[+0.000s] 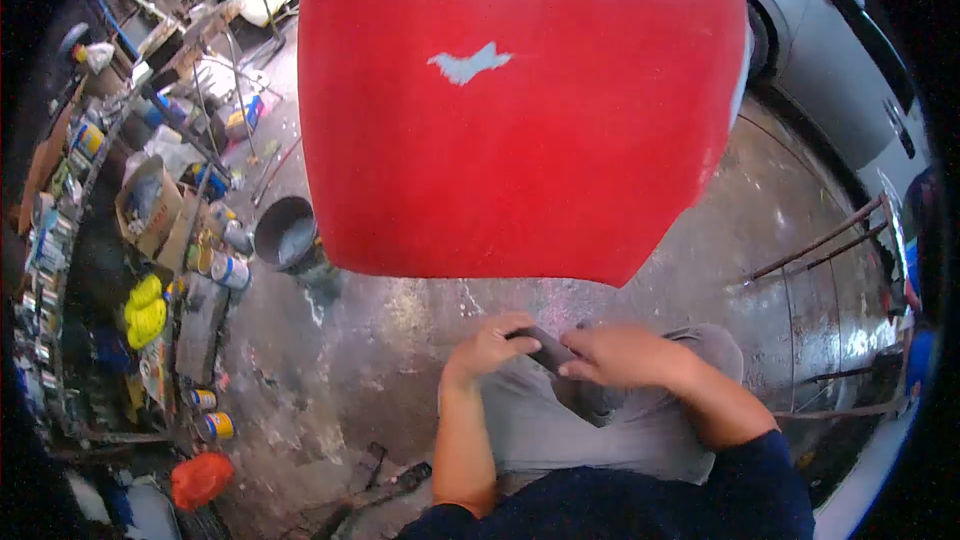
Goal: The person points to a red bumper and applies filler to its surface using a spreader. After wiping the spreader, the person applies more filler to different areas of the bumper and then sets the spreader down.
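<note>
A dark grey sheet, by its look sandpaper (546, 348), is stretched between my two hands above my lap. My left hand (489, 350) pinches its left end between thumb and fingers. On the other side, my right hand (618, 354) grips the sheet with fingers closed. Part of the sheet hangs down toward my grey trousers (540, 430). Beyond my hands, and apart from them, is a large red car hood (520, 170). Its paint shows a pale grey patch (470, 64) and another near the far edge.
A dark bucket (285, 233) stands left of the hood. Cans (230, 271), a cardboard box (150, 202) and cluttered shelves line the left side. A red bag (202, 480) lies at lower left. To the right are a grey car (840, 50) and a metal stand (820, 240).
</note>
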The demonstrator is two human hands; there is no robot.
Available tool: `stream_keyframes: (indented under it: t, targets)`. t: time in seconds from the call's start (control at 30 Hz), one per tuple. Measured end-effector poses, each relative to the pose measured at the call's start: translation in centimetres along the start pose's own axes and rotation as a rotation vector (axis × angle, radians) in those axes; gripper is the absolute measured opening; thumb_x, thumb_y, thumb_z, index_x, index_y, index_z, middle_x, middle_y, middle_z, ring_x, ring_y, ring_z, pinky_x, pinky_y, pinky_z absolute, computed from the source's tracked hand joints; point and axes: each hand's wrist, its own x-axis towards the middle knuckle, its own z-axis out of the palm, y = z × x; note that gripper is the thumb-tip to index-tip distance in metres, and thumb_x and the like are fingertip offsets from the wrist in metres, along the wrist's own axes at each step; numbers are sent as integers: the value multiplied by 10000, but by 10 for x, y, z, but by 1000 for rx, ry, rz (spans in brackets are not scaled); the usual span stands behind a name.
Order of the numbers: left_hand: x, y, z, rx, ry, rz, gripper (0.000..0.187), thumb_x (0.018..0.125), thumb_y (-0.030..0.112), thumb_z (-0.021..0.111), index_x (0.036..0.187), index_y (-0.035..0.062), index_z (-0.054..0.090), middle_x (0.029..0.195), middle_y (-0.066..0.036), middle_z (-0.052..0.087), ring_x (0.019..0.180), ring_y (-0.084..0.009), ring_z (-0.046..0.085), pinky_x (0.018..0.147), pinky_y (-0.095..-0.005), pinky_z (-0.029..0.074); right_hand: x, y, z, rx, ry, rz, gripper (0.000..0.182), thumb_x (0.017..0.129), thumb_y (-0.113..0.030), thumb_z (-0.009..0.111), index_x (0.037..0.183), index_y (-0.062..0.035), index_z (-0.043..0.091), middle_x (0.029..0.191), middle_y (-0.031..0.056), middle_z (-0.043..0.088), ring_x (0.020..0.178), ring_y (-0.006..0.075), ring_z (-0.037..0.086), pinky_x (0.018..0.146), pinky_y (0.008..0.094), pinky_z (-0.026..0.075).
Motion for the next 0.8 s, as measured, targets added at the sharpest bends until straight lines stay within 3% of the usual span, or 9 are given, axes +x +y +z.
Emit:
stream_keyframes:
  t: [0.07,0.17,0.3,0.33,0.4,0.5,0.67,0.77,0.8]
  targets:
    - [10,10,11,140,-155,119,313,883,155,756,1162,39,675,992,0,662,901,-113,592,794,-277,482,-23,0,14,94,68,42,345,987,-374,570,1078,-44,606,922,256,675,893,469,653,748,561,500]
    - [19,12,14,-163,-224,127,543,870,250,788,1341,74,583,1149,2,639,1010,-143,593,834,-300,499,-67,0,33,187,192,131,314,988,-333,585,1076,-32,593,912,267,664,875,458,653,745,529,508]
    - [35,20,-1,-441,55,371,823,831,457,805,1484,115,439,1405,-13,542,1257,-218,524,1036,-383,441,-117,2,35,523,310,302,297,1007,-293,584,1131,-24,592,926,184,685,847,322,674,773,413,529]
    - [39,41,8,-507,122,446,861,821,500,798,1496,121,421,1446,-20,517,1308,-233,494,1084,-401,408,-119,4,38,766,417,247,301,1007,-282,589,1160,-23,586,957,149,684,870,275,663,790,386,526]
    - [40,65,22,-583,258,508,905,811,550,787,1510,128,397,1508,-28,473,1384,-257,440,1157,-437,345,-118,9,49,1266,606,128,320,1008,-260,597,1219,-21,575,1019,78,680,916,181,642,825,331,519]
    - [51,79,32,-610,423,518,919,805,568,780,1507,119,394,1537,-36,450,1419,-274,413,1205,-481,299,-117,12,46,1436,611,23,353,977,-199,640,1278,-32,558,1128,37,651,1032,123,604,890,310,506]
    - [63,76,44,-591,633,507,863,830,536,768,1489,98,420,1517,-52,476,1385,-268,467,1186,-491,358,-103,15,54,1676,399,-67,549,926,-59,656,1388,-23,360,1069,150,683,771,246,720,606,334,580]
    - [63,74,51,-576,742,509,778,865,509,742,1458,95,457,1469,-70,521,1337,-265,518,1132,-479,421,-86,20,40,1501,249,-78,466,961,-60,620,1364,-29,387,1085,144,684,776,228,722,627,325,579]
    - [61,75,52,-553,747,488,759,874,511,731,1449,91,465,1447,-75,539,1316,-263,536,1111,-470,440,-84,16,30,1420,296,-48,300,981,-82,615,1251,-11,504,1016,117,699,779,185,716,634,302,568]
